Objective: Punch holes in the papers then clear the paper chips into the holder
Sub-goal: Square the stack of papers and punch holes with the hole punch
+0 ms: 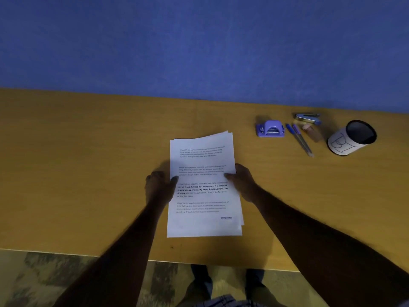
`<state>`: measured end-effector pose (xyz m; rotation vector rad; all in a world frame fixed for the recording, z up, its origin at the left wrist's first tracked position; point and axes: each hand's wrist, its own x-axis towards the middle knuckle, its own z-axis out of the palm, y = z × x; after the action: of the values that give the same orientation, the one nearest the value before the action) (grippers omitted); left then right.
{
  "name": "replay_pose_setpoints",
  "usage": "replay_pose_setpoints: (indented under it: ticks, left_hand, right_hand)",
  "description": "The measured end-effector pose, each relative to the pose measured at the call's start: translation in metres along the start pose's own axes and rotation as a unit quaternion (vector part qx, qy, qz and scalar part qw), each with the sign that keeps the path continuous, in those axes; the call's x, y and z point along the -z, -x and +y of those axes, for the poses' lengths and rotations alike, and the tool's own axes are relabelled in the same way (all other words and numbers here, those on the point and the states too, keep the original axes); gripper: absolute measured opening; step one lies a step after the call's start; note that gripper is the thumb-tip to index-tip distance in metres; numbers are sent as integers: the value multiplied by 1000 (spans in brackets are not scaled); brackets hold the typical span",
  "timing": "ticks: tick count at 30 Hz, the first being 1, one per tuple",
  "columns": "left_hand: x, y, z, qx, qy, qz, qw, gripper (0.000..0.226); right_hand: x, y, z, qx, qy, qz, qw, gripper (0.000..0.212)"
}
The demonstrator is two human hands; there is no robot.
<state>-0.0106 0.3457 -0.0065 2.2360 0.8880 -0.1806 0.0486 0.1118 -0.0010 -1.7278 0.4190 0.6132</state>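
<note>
1. A loose stack of white printed papers (204, 185) lies on the yellow-brown wooden table (88, 173), near its front edge and directly in front of the person. The sheets are fanned a little, so their corners do not line up.
2. The left hand (158, 187) grips the stack's left edge about halfway down. Its thumb lies on the top sheet and its fingers are curled at the side. I cannot make out whether they reach under the sheets.
3. The right hand (243, 182) does the same at the right edge, with the thumb on the page and the fingers curled past the rim of the paper.
4. The small purple plastic hole punch (270, 129) sits well apart from the stack, up and to the right near the blue wall. Nobody is touching it.
5. Further right stands the holder (352, 138), a black cylindrical cup wrapped in a white hand-lettered label, upright with its mouth open. Between it and the punch lie two blue pens (299, 138), a stapler (307, 118) and a small pale item I cannot identify.
6. By my reckoning the job is at the very start. I see no holes along any paper edge and no chips on the table, though the view is soft enough that fine marks could escape me.
7. What is left, as I judge it, is to square up the sheets, bring them to the punch, press the holes, and then gather the chips into the cup.
</note>
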Motion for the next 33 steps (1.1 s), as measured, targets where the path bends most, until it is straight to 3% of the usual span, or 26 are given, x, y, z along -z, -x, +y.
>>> replay_pose_setpoints:
  ticks: [4,5,8,10,12,15,20,25,28,33]
  left_hand:
    - [-1,-3,5,-33,56,27,998,31]
    - [-2,-3,8,-51,67,18,996,20]
    - [-4,-4,24,-63,146,-58,986,20]
    - [-6,-3,37,-21,249,-135,959,24]
    - [-8,-1,46,47,353,-218,908,27]
    - [-16,5,50,84,393,-267,876,33]
    - [-32,17,56,84,457,-210,860,29]
    - [-54,29,64,110,526,-150,830,31]
    - [-68,44,70,121,526,-106,835,21]
    - [-88,67,73,121,501,-47,856,35]
  right_hand:
    - [18,-1,3,-14,-63,-20,998,34]
    - [22,-1,2,-17,-80,-28,996,35]
    - [34,-1,-4,-29,-114,-61,991,37]
    - [42,0,-9,-35,-126,-81,988,38]
    - [51,1,-14,-41,-132,-82,987,39]
    - [64,4,-17,-44,-137,-71,987,37]
    - [97,27,2,-86,-227,-108,964,48]
    - [115,68,62,-117,-407,-89,901,63]
    - [90,84,75,-99,-480,-65,869,60]
    - [58,84,60,-28,-422,-8,906,40]
